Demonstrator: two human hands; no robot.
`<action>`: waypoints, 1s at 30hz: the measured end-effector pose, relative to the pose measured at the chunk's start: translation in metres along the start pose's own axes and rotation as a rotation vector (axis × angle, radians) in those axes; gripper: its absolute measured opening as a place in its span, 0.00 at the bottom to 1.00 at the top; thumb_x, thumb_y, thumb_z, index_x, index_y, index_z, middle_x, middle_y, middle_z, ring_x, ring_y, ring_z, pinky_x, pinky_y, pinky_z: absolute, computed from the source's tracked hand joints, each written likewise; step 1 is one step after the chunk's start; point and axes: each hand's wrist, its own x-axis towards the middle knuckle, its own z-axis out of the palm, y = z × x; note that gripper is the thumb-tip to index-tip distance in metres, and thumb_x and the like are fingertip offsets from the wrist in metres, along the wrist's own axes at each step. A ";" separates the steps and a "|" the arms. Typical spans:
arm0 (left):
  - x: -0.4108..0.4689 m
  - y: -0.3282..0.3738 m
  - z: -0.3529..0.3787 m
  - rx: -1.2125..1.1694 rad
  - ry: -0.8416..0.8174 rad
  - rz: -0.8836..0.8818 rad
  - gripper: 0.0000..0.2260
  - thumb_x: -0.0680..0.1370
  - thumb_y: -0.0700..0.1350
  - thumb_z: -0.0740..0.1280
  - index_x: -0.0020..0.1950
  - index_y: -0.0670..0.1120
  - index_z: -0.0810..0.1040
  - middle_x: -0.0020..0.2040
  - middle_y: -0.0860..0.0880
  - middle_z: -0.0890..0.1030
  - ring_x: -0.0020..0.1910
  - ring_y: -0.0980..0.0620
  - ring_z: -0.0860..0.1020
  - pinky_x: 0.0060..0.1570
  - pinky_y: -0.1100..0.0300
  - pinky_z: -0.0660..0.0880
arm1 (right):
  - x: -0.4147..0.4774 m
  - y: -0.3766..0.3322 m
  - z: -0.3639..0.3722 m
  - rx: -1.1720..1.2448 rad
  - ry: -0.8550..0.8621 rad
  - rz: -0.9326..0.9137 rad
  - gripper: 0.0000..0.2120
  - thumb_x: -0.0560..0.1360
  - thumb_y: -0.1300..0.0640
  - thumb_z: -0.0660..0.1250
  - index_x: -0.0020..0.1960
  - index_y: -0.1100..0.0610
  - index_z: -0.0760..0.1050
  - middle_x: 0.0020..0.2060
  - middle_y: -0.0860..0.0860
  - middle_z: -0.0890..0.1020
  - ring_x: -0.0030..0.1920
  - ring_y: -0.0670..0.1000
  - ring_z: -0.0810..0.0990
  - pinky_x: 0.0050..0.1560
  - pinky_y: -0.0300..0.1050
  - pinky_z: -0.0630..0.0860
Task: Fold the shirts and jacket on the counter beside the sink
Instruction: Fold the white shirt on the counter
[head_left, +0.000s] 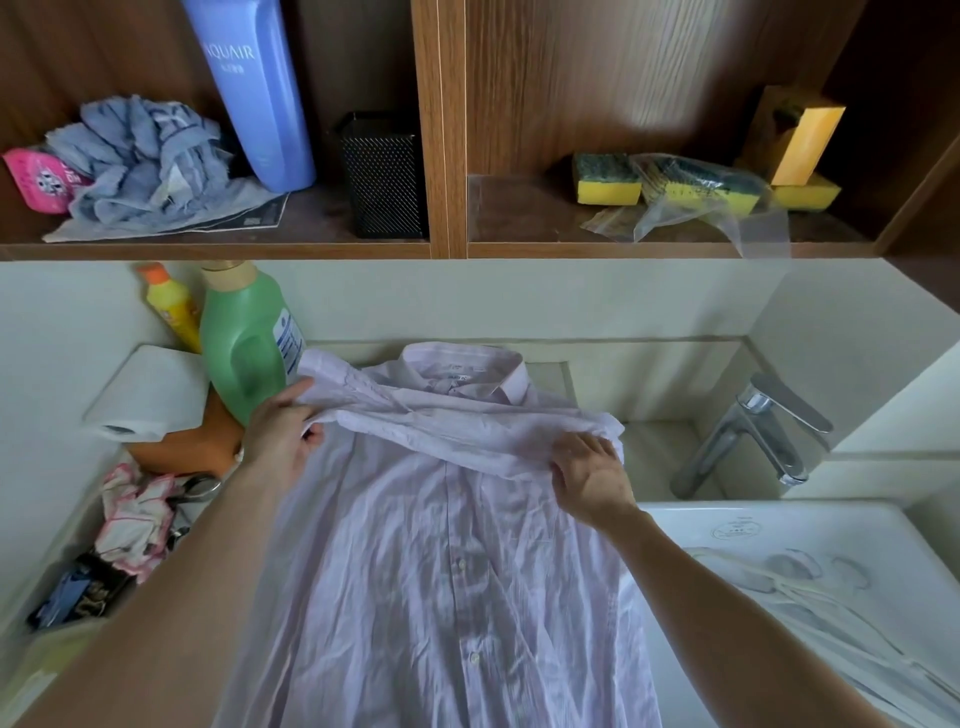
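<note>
Now: shirt (457, 571) laid button-side up along the counter (647, 441), collar (462, 364) at the back edge, hem spilling over the near edge beside the sink (779, 525). My left hand (283, 431) pinches the fold at the shoulder. My right hand (592, 480) grips the sleeve (467, 431) drawn across the chest, to pull the thin, creased, pale lilac cloth straight.

counter (655, 448), shirt (441, 571), green bottle (244, 343), yellow bottle (171, 306)
</note>
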 end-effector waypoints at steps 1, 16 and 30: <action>0.004 0.000 -0.003 0.001 0.020 0.004 0.26 0.74 0.26 0.60 0.69 0.43 0.76 0.24 0.51 0.72 0.22 0.56 0.66 0.25 0.62 0.64 | 0.000 0.003 -0.004 0.044 0.124 -0.005 0.05 0.73 0.57 0.66 0.45 0.57 0.78 0.46 0.54 0.81 0.49 0.59 0.79 0.53 0.53 0.73; 0.003 -0.038 -0.024 0.883 0.062 0.172 0.24 0.76 0.33 0.61 0.73 0.43 0.72 0.72 0.40 0.73 0.67 0.40 0.74 0.65 0.48 0.72 | 0.018 -0.038 0.030 0.096 -0.026 0.043 0.28 0.82 0.43 0.55 0.80 0.51 0.57 0.80 0.53 0.54 0.80 0.57 0.52 0.77 0.60 0.45; -0.015 -0.091 0.044 1.261 -0.101 0.952 0.17 0.78 0.46 0.67 0.67 0.50 0.74 0.66 0.47 0.78 0.59 0.40 0.78 0.51 0.48 0.75 | 0.027 -0.018 0.042 0.040 0.102 0.192 0.23 0.80 0.47 0.63 0.72 0.56 0.71 0.75 0.59 0.67 0.75 0.63 0.64 0.72 0.66 0.60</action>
